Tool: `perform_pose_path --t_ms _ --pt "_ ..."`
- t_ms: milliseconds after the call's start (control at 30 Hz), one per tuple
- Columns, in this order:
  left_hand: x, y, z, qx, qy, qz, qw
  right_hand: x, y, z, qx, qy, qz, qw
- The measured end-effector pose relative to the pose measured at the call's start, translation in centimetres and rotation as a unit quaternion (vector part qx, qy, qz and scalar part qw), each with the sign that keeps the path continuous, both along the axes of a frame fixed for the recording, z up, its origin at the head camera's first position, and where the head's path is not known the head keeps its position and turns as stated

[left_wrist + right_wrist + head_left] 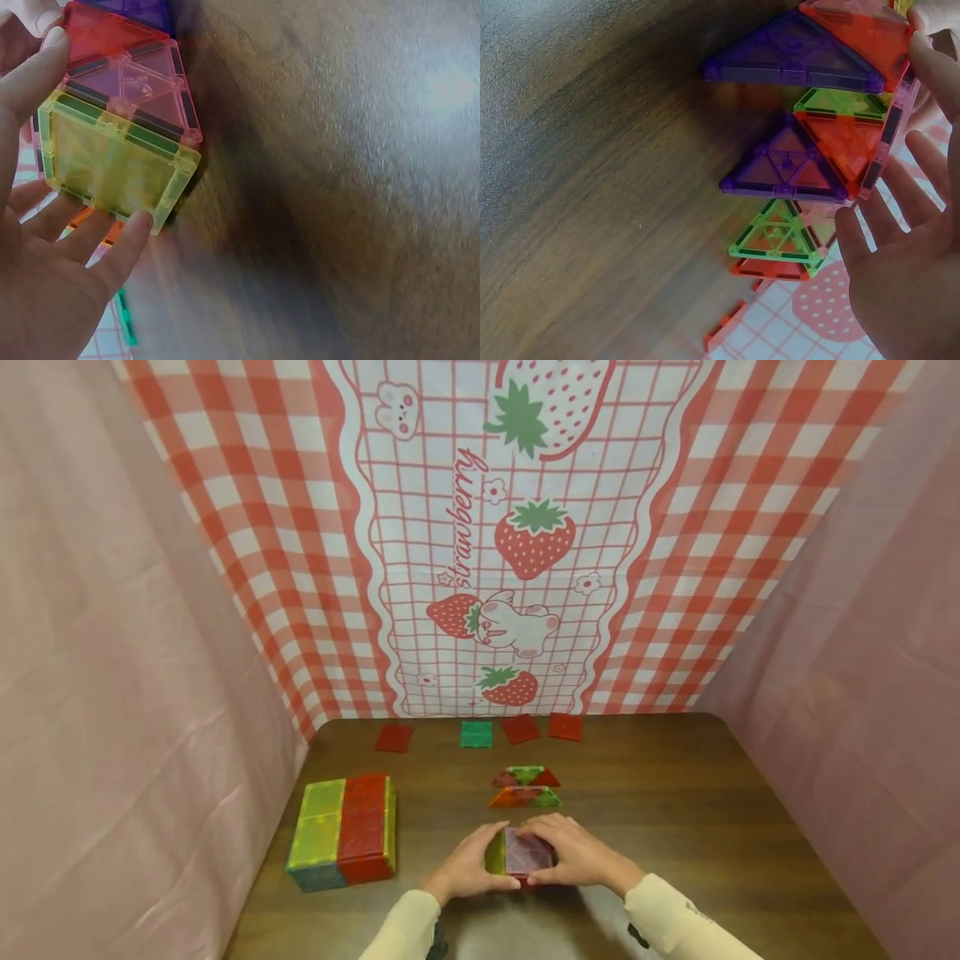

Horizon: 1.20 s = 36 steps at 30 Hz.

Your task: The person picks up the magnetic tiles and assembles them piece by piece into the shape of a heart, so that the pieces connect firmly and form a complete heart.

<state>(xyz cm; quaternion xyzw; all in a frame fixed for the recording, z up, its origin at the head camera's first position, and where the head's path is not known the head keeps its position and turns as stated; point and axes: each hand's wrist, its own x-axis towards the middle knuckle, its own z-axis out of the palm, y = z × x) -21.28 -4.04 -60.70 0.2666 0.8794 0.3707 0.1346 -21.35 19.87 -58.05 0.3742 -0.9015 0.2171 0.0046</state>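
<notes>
Near the front of the table, both hands hold a small structure of translucent magnetic tiles from either side. My left hand [468,864] grips its left end, the thumb in front and the fingers round a yellow square tile [112,154]. On the right, my right hand [581,853] holds a pink square tile [528,852] that leans as a sloping side. The near side shows a red triangle tile [105,34] next to a pink triangle tile [139,86]. At the right end is a purple triangle tile [795,56], with another purple triangle [787,161] on the far side.
Behind the structure stand two rows of triangle tiles, a front row [525,797] and a back row [527,776]. A yellow and red tile box [363,827] stands at left. Along the far edge lie a green square tile [476,734] and several red ones [393,738].
</notes>
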Motion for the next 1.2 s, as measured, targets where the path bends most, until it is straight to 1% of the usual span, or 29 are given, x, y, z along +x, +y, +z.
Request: perform_pose_path --t_ms 167,233,267,367,433,500,567,633,700,800,900,967,1033,1100,1200 --pt "-0.5 -0.2 0.1 -0.008 0.003 0.001 1.0000 -0.6 -0.2 -0.1 -0.005 0.006 0.007 1.000" --pt "-0.6 -0.2 0.2 -0.009 0.007 0.005 0.9999 -1.1 -0.1 0.0 -0.017 0.012 0.005 1.000" --pt "-0.7 -0.3 0.2 -0.010 0.013 0.008 0.9998 -1.5 0.1 0.1 -0.028 0.022 -0.002 0.999" --pt "-0.7 -0.4 0.2 -0.009 0.019 0.018 0.9996 -3.3 1.4 0.7 -0.072 0.049 -0.055 0.995" --pt "-0.6 -0.6 0.1 -0.009 0.025 0.025 0.9993 -5.1 2.7 1.3 -0.096 0.067 -0.107 0.987" --pt "-0.5 -0.9 0.1 -0.005 0.027 0.030 0.9992 -7.2 4.2 1.8 -0.100 0.068 -0.164 0.979" --pt "-0.4 -1.3 0.1 -0.001 0.028 0.036 0.9990 -9.3 5.5 2.4 -0.089 0.050 -0.209 0.973" --pt "-0.3 -1.7 0.2 0.006 0.023 0.039 0.9989 -11.3 6.6 2.8 -0.069 0.017 -0.248 0.966" --pt "-0.3 -2.1 0.3 0.012 0.014 0.043 0.9989 -13.1 7.4 3.1 -0.049 -0.023 -0.273 0.960" --pt "0.0 -2.6 0.3 0.013 0.003 0.046 0.9989 -15.1 7.8 2.9 -0.019 -0.089 -0.297 0.951" --pt "0.4 -2.8 0.1 0.013 0.002 0.045 0.9989 -16.3 7.7 1.9 0.020 -0.135 -0.322 0.937" --pt "0.5 -2.9 0.0 0.011 0.008 0.043 0.9990 -17.0 7.4 1.0 0.052 -0.146 -0.329 0.932" --pt "0.5 -2.9 -0.2 0.010 0.016 0.039 0.9991 -17.5 6.9 0.4 0.079 -0.147 -0.329 0.929" --pt "0.5 -3.0 -0.2 0.011 0.016 0.037 0.9991 -17.9 6.2 -0.1 0.097 -0.146 -0.322 0.930" --pt "0.6 -3.1 -0.2 0.011 0.012 0.037 0.9992 -18.4 5.2 -0.6 0.103 -0.155 -0.314 0.931"
